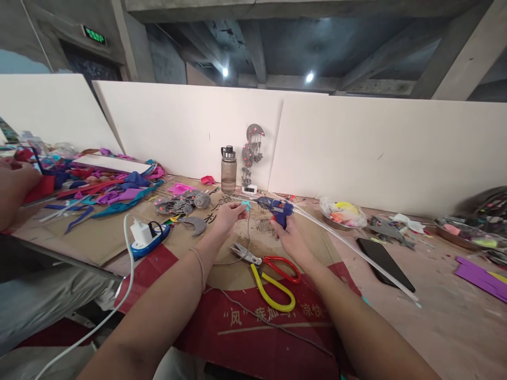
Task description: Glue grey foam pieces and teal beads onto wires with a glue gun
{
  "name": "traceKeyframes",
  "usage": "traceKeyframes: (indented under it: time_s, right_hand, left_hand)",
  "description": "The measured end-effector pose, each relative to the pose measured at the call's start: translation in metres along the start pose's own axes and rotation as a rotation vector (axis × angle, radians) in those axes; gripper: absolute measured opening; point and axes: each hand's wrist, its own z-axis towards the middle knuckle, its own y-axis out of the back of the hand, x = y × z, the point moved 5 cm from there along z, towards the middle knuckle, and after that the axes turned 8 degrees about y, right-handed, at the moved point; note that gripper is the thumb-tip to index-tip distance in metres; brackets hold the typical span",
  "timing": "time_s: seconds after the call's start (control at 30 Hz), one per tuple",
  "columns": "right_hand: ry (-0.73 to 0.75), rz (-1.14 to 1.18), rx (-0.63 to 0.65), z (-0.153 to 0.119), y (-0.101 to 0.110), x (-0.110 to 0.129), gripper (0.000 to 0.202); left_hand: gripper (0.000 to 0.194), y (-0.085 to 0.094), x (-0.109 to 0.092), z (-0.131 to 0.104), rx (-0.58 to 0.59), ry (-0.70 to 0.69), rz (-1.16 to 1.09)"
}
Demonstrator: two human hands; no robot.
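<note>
My left hand (228, 220) pinches a small turquoise piece (246, 205) between thumb and fingertips. Grey cord (249, 232) hangs below it. Wrapped in my right hand (293, 240) is a blue glue gun (280, 210), its nozzle pointing left, a short way from the turquoise piece. A long clear glue stick (356, 248) runs out behind the gun, down to the right. Between my forearms lie scissors (255, 258) with one red and one yellow handle, on a red and brown cardboard sheet (237, 327).
Beside my left arm sits a blue power strip (148, 243) with a white plug. Grey felt pieces (194, 226), a bottle (228, 171) and a hanging grey ornament (253, 150) stand behind. A black phone (384, 263) lies right. Another person's hand (18, 182) is at far left, near coloured fabric scraps (119, 192).
</note>
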Motion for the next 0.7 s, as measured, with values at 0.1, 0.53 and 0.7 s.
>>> traceKeyframes:
  time_s: [0.1,0.53,0.7]
  right_hand:
    - [0.046,-0.13,0.015,-0.001,0.0,-0.002,0.033]
    - [0.081,-0.391,0.104,-0.001,0.001,0.022,0.025]
    - [0.071,-0.416,0.111,0.0,0.001,0.015,0.027]
  left_hand:
    - [0.035,-0.003,-0.001,-0.002,0.003,-0.011,0.011]
    - [0.037,-0.007,0.0,-0.005,0.023,-0.04,0.022]
    - [0.037,-0.009,-0.001,-0.007,0.015,-0.029,0.022]
